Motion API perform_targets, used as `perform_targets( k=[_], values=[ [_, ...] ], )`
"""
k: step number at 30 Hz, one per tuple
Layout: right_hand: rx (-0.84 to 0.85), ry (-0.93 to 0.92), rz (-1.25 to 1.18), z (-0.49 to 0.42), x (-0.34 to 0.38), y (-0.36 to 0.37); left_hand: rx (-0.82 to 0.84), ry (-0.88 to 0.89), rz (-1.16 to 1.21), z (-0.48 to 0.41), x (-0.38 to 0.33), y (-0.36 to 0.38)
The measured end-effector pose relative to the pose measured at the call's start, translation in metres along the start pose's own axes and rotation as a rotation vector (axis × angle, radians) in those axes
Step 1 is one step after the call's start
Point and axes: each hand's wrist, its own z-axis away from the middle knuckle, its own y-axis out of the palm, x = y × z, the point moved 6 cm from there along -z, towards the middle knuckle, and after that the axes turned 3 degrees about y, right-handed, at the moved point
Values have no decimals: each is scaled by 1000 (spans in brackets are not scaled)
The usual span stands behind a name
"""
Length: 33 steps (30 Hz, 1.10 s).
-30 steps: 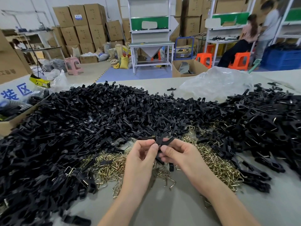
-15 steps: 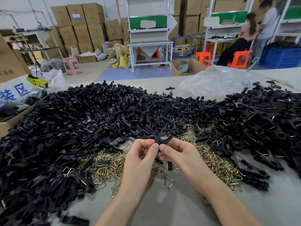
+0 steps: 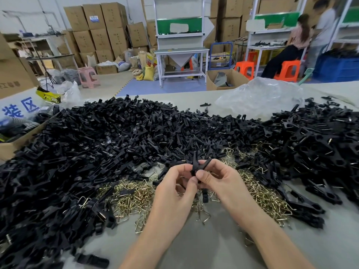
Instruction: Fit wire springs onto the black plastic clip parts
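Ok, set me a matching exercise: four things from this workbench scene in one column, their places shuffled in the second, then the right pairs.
Things:
1. black clip
2. wire springs
3. clear plastic bag
4. pink stool

Places:
A. on the floor beyond the table, far left
B. pinched between the left hand and the right hand
C. on the table's far side, right of centre
D. loose in a heap on the table, around the hands

Pairs: 1-B, 2-D, 3-C, 4-A
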Motion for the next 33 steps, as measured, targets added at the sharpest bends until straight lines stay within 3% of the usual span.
perform_targets(
  k=[6, 10, 12, 14, 16, 21, 29, 33],
  values=[
    [5, 0, -15, -2, -2, -3, 36, 105, -160, 2, -6, -5],
    [-16, 5, 152, -1, -5, -2, -106, 226, -780, -2, -10, -29],
    [-43, -14, 350, -1, -7, -3, -182, 82, -1010, -6, 0, -52],
    [-65, -39, 470, -1, -10, -3, -90, -140, -1142, -5, 18, -66],
    [-61, -67, 498, -1, -9, -2, 30, -232, -1220, -3, 30, -66],
    [-109, -131, 586, 1, -5, -3, 23, -197, -1175, -6, 31, -63],
    [-137, -210, 702, 3, -1, -3, -236, -78, -720, -6, 13, -68],
    [-137, -220, 722, 2, 0, -3, -226, -91, -618, -5, 12, -63]
  ],
)
